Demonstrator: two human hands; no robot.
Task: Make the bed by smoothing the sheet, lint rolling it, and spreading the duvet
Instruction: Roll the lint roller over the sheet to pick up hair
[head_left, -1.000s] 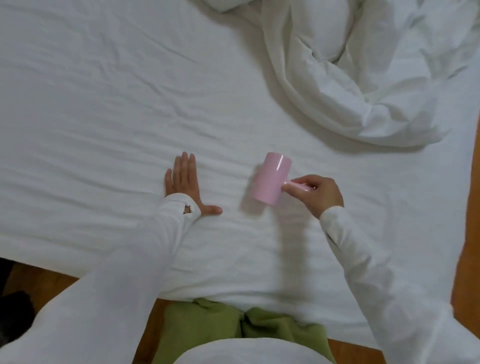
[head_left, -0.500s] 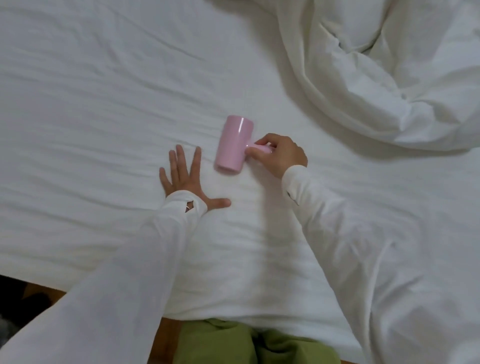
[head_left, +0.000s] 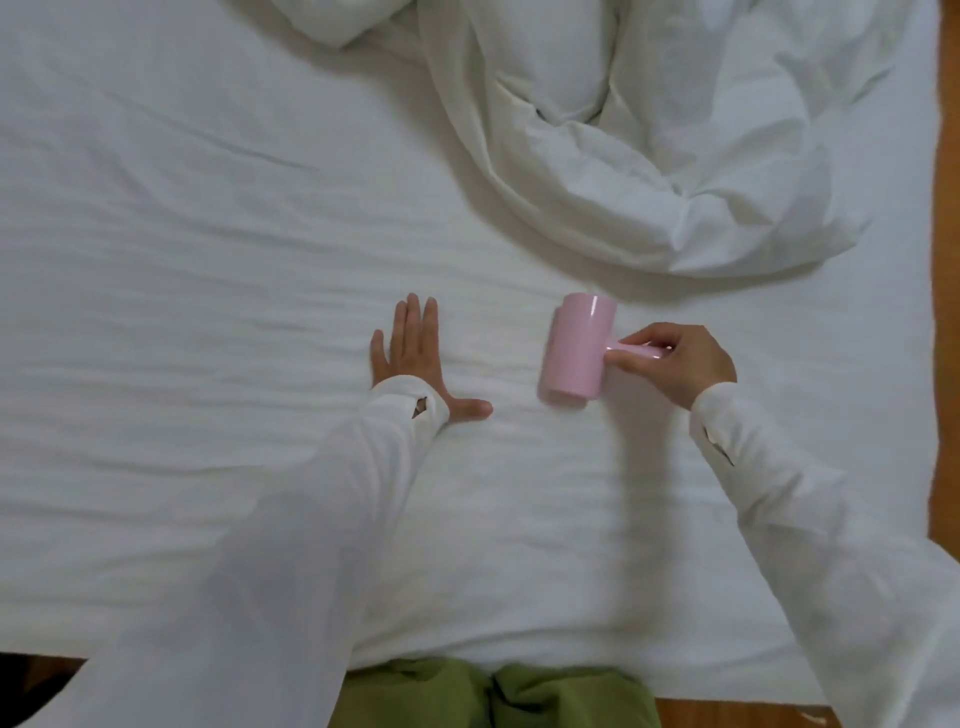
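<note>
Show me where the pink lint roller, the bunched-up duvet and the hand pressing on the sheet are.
lint roller (head_left: 574, 353), head view, middle of the pink drum.
duvet (head_left: 675, 171), head view, a fold near the middle of the heap.
left hand (head_left: 410, 348), head view, back of the hand, flat on the sheet.

A person's left hand (head_left: 410, 358) lies flat on the sheet (head_left: 208, 260), fingers pointing toward the far side of the bed. Just to its right, the right hand (head_left: 675, 364) holds a lint roller (head_left: 576, 353) on the sheet. The bunched duvet (head_left: 649, 145) lies beyond, at far right.
</note>
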